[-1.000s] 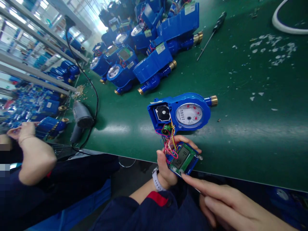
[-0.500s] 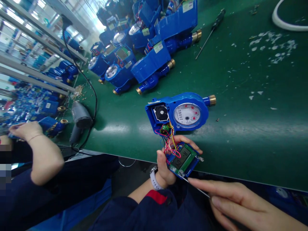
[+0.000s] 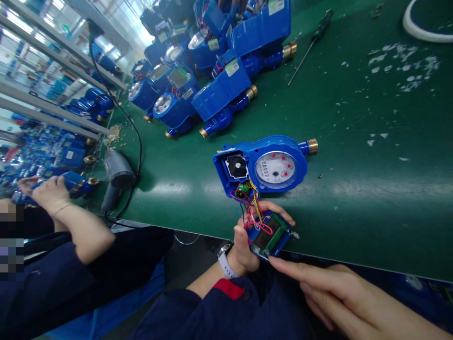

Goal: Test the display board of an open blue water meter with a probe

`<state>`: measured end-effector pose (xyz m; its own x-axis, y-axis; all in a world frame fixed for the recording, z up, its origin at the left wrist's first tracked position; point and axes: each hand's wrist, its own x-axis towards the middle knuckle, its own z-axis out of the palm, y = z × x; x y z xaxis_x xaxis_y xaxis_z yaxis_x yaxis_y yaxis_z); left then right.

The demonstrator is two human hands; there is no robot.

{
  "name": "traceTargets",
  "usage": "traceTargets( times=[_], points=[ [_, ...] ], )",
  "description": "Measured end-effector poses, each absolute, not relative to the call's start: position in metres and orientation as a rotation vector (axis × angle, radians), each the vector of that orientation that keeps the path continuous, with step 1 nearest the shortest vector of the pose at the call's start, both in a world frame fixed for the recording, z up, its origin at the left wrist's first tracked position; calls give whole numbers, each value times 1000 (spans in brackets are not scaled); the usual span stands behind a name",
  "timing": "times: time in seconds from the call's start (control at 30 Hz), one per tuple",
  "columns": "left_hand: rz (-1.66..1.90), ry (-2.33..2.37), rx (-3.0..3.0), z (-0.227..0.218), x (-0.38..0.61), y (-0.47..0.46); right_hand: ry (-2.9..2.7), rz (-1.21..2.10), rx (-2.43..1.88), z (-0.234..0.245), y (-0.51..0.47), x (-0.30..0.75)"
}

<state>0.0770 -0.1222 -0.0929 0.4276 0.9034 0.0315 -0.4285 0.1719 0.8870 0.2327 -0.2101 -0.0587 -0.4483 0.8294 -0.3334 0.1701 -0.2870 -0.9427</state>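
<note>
My left hand is wrapped around a circuit board with a grey display, set in a blue holder. Red, yellow and black wires run from the board to an opened blue water meter lying on the bench, with its round dial facing up. My right hand is closed, its index fingertip at the board's near corner by a small clear part. The thin metal tool seen in it a moment earlier is now mostly hidden behind the fingers.
Several blue meters crowd the back of the green bench. A screwdriver lies to their right. A grey heat gun with a black cord rests at the left, near a co-worker's hand and another meter.
My right hand has moved slightly left, its fingertip closer to the board, and the tool's shaft has gone out of sight. The display's characters look fainter. The co-worker's arm has shifted right.
</note>
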Motion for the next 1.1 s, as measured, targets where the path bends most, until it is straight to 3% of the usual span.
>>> traceTargets(
  times=[0.07, 0.23, 0.43, 0.57, 0.67, 0.97, 1.1],
  points=[
    [1035, 584, 1005, -94, 77, -123, -1555, 1676, -1193, -53, -206, 228],
    [1100, 579, 988, -95, 80, -124, -1297, 1855, -1246, -61, -215, 218],
    [1108, 574, 832, -90, 86, -123, -1426, 1548, -1224, -63, -217, 215],
    [1088, 542, 713, -88, 88, -123, -870, 2034, -1267, -61, -217, 218],
    [1077, 514, 703, -89, 89, -125, -414, 2330, -1016, -64, -217, 224],
    [1040, 504, 715, -83, 92, -125, -103, 2521, -564, -83, -222, 228],
    [1066, 509, 736, -81, 92, -124, -220, 2451, -628, -86, -225, 225]
  ],
)
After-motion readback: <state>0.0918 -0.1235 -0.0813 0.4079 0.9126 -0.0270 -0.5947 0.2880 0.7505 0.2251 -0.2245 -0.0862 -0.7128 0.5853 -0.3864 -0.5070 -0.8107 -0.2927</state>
